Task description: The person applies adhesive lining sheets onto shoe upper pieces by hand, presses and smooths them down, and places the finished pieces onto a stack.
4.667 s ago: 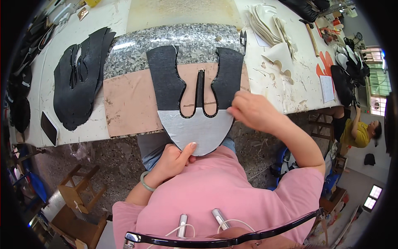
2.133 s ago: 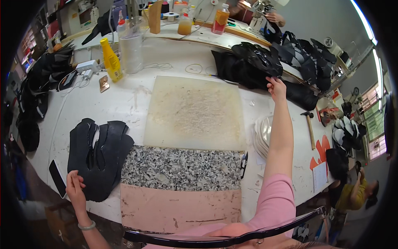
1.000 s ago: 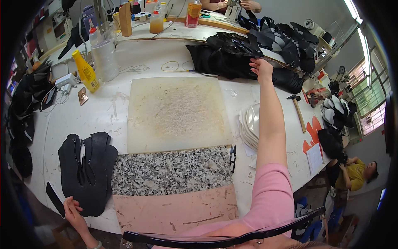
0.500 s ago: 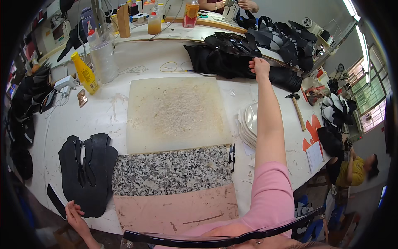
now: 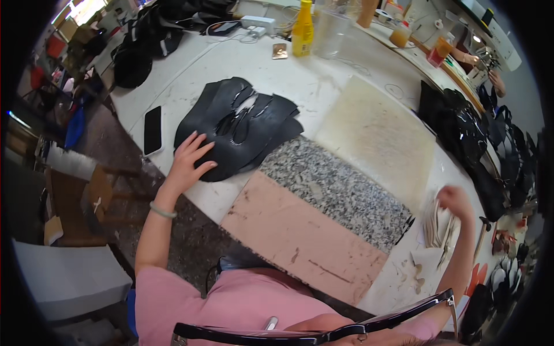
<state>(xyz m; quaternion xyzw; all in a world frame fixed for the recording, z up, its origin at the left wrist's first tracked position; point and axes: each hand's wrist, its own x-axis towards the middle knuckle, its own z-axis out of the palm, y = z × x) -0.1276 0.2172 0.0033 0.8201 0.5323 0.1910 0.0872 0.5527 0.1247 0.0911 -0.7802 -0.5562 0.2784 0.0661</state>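
Note:
My left hand (image 5: 191, 160) lies with fingers spread on the near left edge of a stack of black sheet pieces (image 5: 254, 127), which have curved outlines and cut-out openings. Beside that hand, a dark-screened phone (image 5: 153, 130) rests on the table. Over on the right, my right hand (image 5: 456, 202) is above a stack of pale cut pieces (image 5: 437, 228). Its fingers look curled but are blurred, so I cannot see whether anything is in them. Between the hands are a speckled stone slab (image 5: 340, 187), a pinkish board (image 5: 300, 230) and a translucent cutting board (image 5: 378, 127).
At the back stand a yellow bottle (image 5: 302, 32) and a clear plastic container (image 5: 333, 34), near a white power adapter (image 5: 258, 24). Black material (image 5: 456, 127) is heaped along the right. A hammer (image 5: 482, 236) lies near the right edge. Another person's hands (image 5: 495, 81) work at a machine.
My view has swung left. My left hand has moved from beside the phone onto the black pieces. My right hand has come back from the black heap toward the pale stack.

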